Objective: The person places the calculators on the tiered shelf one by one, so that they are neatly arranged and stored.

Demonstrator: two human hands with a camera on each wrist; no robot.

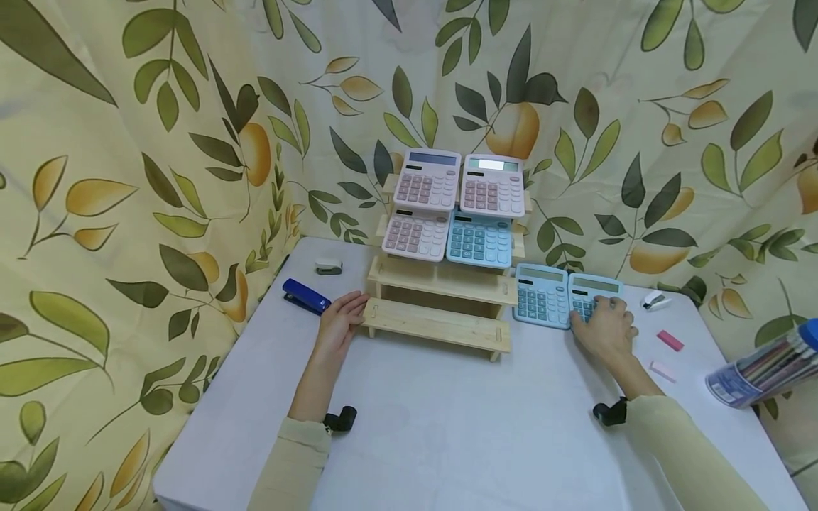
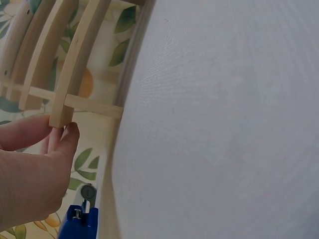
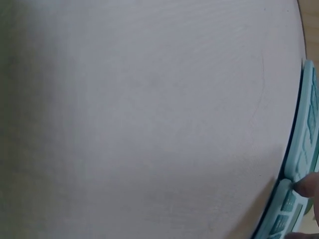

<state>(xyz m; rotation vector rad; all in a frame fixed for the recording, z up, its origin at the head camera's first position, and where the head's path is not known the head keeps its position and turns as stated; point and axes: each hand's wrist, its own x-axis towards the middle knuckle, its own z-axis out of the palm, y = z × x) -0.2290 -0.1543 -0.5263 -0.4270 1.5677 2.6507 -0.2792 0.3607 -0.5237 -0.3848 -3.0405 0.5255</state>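
A tiered wooden rack (image 1: 441, 326) stands mid-table. My left hand (image 1: 339, 326) pinches the left end of its lowest shelf (image 2: 75, 74) between thumb and fingers. On the upper tiers lean three white calculators with pink keys, one of them (image 1: 427, 179) at top left, and a blue calculator (image 1: 479, 239). Two more blue calculators lie side by side right of the rack. The right hand (image 1: 607, 330) grips the outer blue calculator (image 1: 594, 287), covering its lower keys. Its thumb (image 3: 308, 186) sits at the seam against the inner blue calculator (image 1: 540, 294).
Left of the rack lie a blue stapler (image 1: 307, 297) and a small white-and-dark stapler (image 1: 329, 267). To the right are a small white item (image 1: 656, 301), a red eraser (image 1: 669, 341), a pink eraser (image 1: 662, 371) and a tub of pencils (image 1: 735, 385). Patterned curtains (image 1: 396, 42) border the table.
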